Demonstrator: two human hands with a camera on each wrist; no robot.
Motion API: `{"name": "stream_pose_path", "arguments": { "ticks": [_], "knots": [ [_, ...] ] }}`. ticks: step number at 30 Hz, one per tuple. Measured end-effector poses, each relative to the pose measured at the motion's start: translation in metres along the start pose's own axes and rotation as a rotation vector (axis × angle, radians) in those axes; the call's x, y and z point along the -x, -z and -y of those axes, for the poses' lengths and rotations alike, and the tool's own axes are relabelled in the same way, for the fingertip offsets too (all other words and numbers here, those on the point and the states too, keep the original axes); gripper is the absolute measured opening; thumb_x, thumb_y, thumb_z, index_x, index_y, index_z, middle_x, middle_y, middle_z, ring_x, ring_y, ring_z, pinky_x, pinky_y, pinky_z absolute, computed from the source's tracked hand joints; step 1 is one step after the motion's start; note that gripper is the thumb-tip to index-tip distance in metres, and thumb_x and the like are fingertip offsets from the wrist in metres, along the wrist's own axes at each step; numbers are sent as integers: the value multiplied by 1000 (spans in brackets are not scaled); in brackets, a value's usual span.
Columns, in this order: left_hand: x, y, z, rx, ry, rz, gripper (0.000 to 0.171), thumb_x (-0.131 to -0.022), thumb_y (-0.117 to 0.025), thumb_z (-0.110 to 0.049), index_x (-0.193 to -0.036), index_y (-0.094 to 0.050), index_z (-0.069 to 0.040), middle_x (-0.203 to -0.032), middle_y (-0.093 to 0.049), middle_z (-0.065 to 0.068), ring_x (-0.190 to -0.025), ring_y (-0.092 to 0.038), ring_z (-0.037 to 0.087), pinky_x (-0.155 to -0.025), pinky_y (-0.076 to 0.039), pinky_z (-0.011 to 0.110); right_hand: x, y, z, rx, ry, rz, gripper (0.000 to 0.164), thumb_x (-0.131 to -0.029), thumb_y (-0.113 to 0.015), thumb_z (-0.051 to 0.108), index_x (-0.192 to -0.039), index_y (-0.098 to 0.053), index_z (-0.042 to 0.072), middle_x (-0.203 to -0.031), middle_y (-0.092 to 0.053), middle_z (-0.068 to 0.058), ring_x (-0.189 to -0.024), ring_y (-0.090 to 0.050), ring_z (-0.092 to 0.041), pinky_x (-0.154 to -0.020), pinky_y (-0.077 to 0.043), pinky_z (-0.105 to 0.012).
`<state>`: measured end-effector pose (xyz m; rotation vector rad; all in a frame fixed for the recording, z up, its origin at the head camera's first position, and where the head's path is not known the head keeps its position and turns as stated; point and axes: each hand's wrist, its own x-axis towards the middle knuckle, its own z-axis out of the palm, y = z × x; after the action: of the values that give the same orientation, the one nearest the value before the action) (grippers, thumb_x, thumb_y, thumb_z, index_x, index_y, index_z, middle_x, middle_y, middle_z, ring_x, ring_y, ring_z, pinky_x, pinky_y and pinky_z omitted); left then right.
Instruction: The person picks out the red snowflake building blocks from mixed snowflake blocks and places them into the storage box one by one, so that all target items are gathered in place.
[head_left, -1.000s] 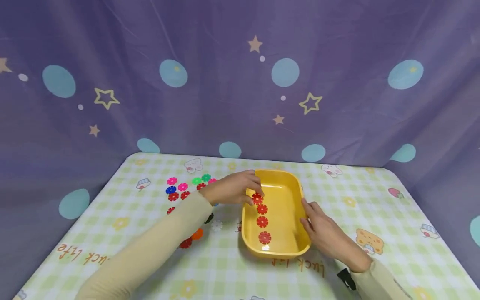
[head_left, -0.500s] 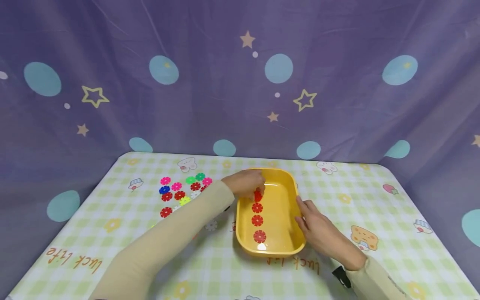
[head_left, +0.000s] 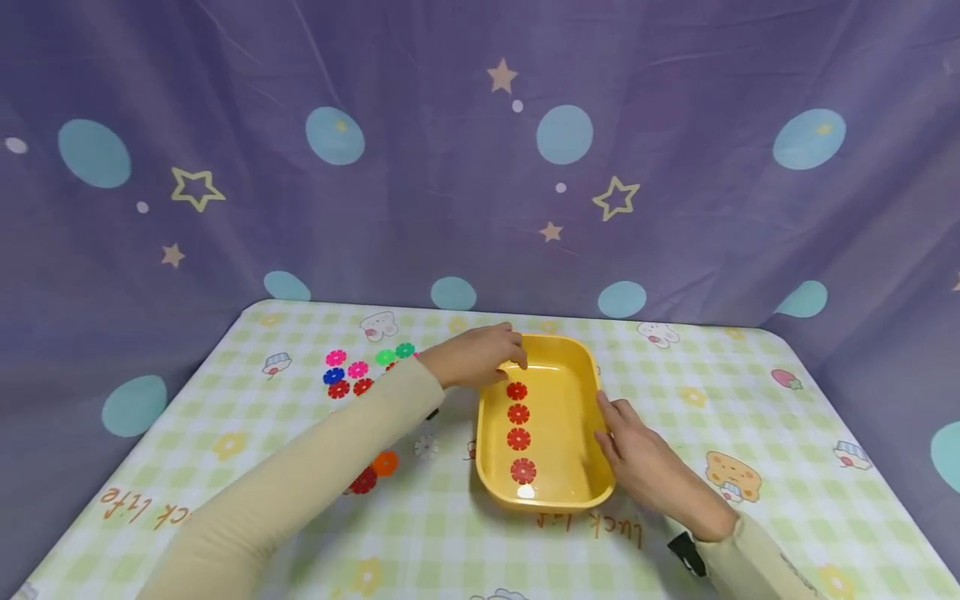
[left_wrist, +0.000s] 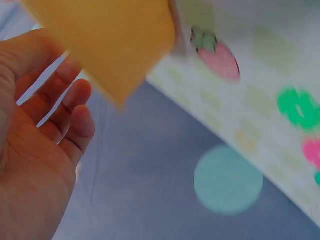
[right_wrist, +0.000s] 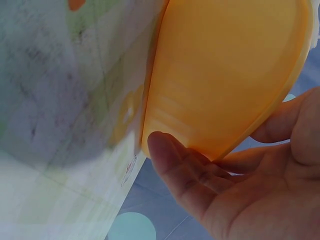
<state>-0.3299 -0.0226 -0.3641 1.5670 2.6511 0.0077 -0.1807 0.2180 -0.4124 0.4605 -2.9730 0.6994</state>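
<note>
A yellow plastic tray [head_left: 566,417] stands on the table, with several red snowflake discs [head_left: 518,438] in a row along its left side. My left hand [head_left: 476,354] is over the tray's far left corner, fingers loosely bent and holding nothing. In the left wrist view, that hand [left_wrist: 40,125] shows an uncovered palm beside the tray wall [left_wrist: 115,45]. On the tray's right side, my right hand [head_left: 645,462] grips the rim. The right wrist view shows its fingers [right_wrist: 185,170] against the tray's outer wall [right_wrist: 220,75], the thumb at the rim.
Left of the tray lie loose snowflake discs in pink, blue [head_left: 333,377], green, red, orange [head_left: 385,463] and white [head_left: 426,447]. My left sleeve [head_left: 307,483] hides some of them. A checked cloth [head_left: 765,533] covers the table, and a purple curtain [head_left: 420,225] hangs behind it.
My left hand reached down into the tray with a red snowflake disc, let it go at the far end of the row, and has lifted back up and left. The right hand stays on the rim.
</note>
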Motion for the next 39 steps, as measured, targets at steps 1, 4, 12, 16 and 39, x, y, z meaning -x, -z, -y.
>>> {"name": "stream_pose_path", "arguments": {
  "ticks": [1,4,12,16,39],
  "knots": [
    [8,5,2,8,2,-26,26,-84,-73,-10,-109,-71,-13,-104,-62,-1,-97,-50,16,-86,-43,28,0,1,0,1,1,-1,55,-98,-50,13,-144,-28,-6,-122,-46,-11,-80,-48,-11,-66,-43,-28],
    [37,16,12,36,41,-61,23,-83,-74,-13,-106,-71,-14,-98,-62,-1,-92,-50,15,-82,-44,28,2,2,-2,5,1,-8,54,-99,-49,12,-144,-28,-6,-121,-46,-11,-78,-47,-10,-66,-43,-27],
    [110,3,55,120,247,-47,24,-81,-75,-12,-105,-70,-12,-97,-62,2,-92,-54,21,-83,-46,35,6,7,-7,25,-11,-11,53,-99,-48,13,-144,-28,-6,-120,-46,-10,-79,-48,-11,-67,-43,-29],
    [127,-14,73,210,366,-1,28,-83,-73,-12,-111,-68,-8,-103,-62,8,-98,-53,26,-90,-44,41,6,8,-8,21,-24,-9,53,-99,-48,12,-144,-28,-6,-118,-46,-9,-77,-46,-10,-65,-42,-28],
    [128,-47,112,334,459,45,21,-85,-71,-9,-102,-59,-10,-98,-52,5,-91,-44,23,-79,-43,35,0,-3,6,25,-13,-20,53,-98,-49,11,-144,-29,-7,-115,-47,-9,-73,-45,-10,-63,-41,-27]
  ]
}}
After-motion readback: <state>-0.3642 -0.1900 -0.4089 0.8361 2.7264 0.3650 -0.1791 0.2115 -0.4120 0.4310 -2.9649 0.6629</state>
